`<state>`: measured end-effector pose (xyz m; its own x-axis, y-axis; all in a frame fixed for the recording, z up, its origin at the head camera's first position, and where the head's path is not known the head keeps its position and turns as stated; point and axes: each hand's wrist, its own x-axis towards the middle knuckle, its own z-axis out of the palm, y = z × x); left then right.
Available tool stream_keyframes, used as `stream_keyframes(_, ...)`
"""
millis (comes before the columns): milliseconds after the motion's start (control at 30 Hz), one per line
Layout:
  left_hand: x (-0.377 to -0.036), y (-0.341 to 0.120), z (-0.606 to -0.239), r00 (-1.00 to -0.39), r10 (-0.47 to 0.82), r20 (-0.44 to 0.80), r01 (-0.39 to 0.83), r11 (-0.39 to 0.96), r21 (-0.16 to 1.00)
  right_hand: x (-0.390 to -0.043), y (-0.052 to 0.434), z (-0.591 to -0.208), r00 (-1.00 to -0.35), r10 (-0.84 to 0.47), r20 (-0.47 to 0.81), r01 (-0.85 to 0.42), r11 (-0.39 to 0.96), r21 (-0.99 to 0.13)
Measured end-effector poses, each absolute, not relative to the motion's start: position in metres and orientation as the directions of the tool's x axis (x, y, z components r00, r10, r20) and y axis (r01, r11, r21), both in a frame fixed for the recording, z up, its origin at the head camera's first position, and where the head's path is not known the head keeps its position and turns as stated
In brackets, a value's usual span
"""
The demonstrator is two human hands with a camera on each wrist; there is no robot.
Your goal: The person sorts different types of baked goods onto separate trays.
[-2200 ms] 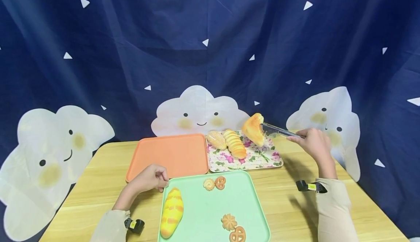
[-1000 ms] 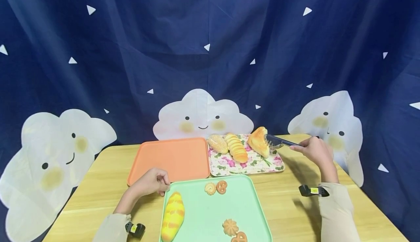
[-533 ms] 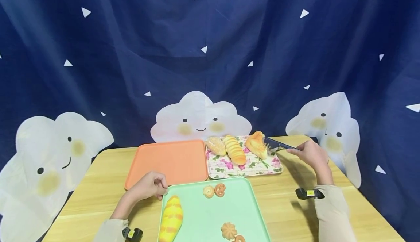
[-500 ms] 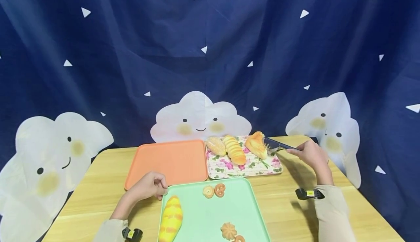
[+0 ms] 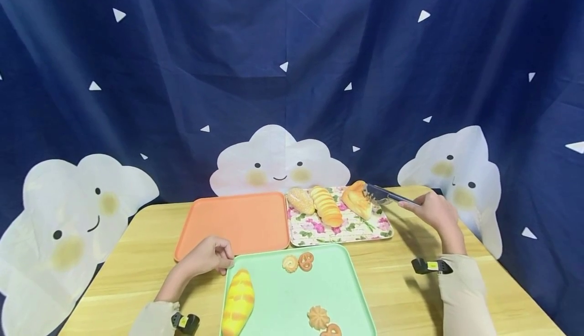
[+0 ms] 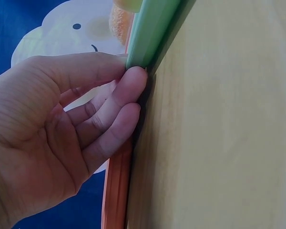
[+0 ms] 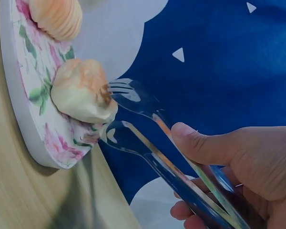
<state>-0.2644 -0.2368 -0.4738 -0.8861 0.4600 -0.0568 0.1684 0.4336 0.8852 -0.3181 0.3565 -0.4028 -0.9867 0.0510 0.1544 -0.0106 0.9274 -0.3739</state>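
Nearest, a smooth green tray [image 5: 296, 295] lies on the pale wooden surface [image 5: 401, 285], carrying a long striped yellow loaf [image 5: 238, 303] and small ridged biscuits [image 5: 298, 262]. The left hand [image 5: 207, 256] pinches the tray's rounded corner, its grip curled on the rim (thumb above, fingers [image 6: 119, 102] below). Beyond lies a plain orange tray [image 5: 232, 222]. Farther right, the right hand [image 5: 433, 212] grips clear plastic tongs [image 5: 385, 195], whose toothed tips touch a soft golden bun [image 5: 357, 205] resting on the flowered tray [image 5: 342, 227].
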Motion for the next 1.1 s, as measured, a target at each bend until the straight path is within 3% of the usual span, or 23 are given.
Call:
stream_keyframes(300, -0.265, -0.238, -0.476, -0.884, 0.464, -0.053, 0.184, 0.45, 0.874, -0.318, 0.351, -0.398, -0.984, 0.042, 0.175, -0.025, 0.931, -0.365)
stream_keyframes(733, -0.267, -0.24, -0.477, -0.889, 0.454, -0.063, 0.175, 0.463, 0.869, -0.31, 0.304, -0.374, -0.95, -0.098, 0.295, -0.208, 0.906, -0.368)
stream_keyframes(933, -0.267, -0.24, -0.477, -0.886, 0.458, -0.073, 0.155, 0.44, 0.884, -0.299, 0.274, -0.363, -0.897, -0.205, 0.392, -0.354, 0.864, -0.357)
stream_keyframes(1100, -0.267, -0.239, -0.475, -0.883, 0.464, -0.067, 0.158, 0.43, 0.889, -0.289, 0.252, -0.356, -0.794, -0.306, 0.525, -0.508, 0.808, -0.298)
